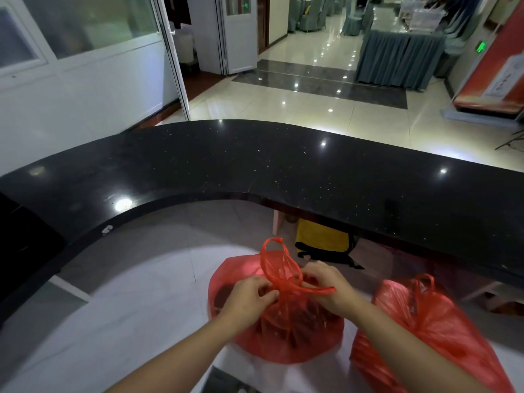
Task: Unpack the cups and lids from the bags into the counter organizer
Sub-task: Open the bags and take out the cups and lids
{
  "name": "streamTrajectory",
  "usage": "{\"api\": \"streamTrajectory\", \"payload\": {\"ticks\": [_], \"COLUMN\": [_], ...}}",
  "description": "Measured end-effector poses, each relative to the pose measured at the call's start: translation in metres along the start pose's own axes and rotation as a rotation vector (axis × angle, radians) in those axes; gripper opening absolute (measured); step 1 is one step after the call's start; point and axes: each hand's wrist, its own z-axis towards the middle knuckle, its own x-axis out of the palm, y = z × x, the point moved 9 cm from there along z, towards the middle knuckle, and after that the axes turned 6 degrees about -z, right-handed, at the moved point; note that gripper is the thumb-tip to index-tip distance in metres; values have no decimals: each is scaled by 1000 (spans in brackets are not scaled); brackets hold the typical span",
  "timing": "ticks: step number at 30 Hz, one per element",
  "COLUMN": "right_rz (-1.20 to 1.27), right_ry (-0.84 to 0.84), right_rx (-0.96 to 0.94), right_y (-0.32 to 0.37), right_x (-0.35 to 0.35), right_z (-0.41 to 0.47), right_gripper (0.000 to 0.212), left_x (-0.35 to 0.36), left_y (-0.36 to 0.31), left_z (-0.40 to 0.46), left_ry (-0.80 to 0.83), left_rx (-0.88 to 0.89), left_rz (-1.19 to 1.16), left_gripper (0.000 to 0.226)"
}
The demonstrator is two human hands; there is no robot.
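Both hands point(249, 299) point(326, 287) pinching red bag's knot point(286, 286), bag point(283, 336) hanging below grip

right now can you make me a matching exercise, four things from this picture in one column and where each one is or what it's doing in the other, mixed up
Things:
1. left hand
2. second red bag
3. black counter
4. yellow and black bag

Places or states:
a. curves across the view beyond the bags
b. pinches the knotted handles of the tied red bag, opposite the right hand
c. lies under the counter's edge
d. sits untouched to the right, handles up

Pairs: 1-b, 2-d, 3-a, 4-c
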Motion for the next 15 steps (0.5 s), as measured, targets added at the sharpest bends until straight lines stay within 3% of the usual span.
{"api": "streamTrajectory", "payload": {"ticks": [2, 5, 10, 12, 15], "right_rz": [-38, -86, -101, -120, -106], "right_ry": [-55, -173, -368, -327, -272], "right_rx": [22, 132, 377, 415, 363], "right_y": [-6, -28, -91, -103, -97], "right_x": [-1, -13, -46, -49, -49], "right_z": [-4, -16, -57, -67, -65], "right_gripper": [4, 15, 21, 22, 34], "left_x": [-5, -29, -91, -98, -86], "left_y": [0, 14, 71, 86, 68], "left_z": [1, -2, -19, -22, -16], "left_ry": [-70, -180, -434, -400, -216], "left_rx": [50, 29, -240, -297, -120], "left_rz": [62, 90, -45, -100, -122], "left_gripper": [8, 9, 21, 20, 26]}}
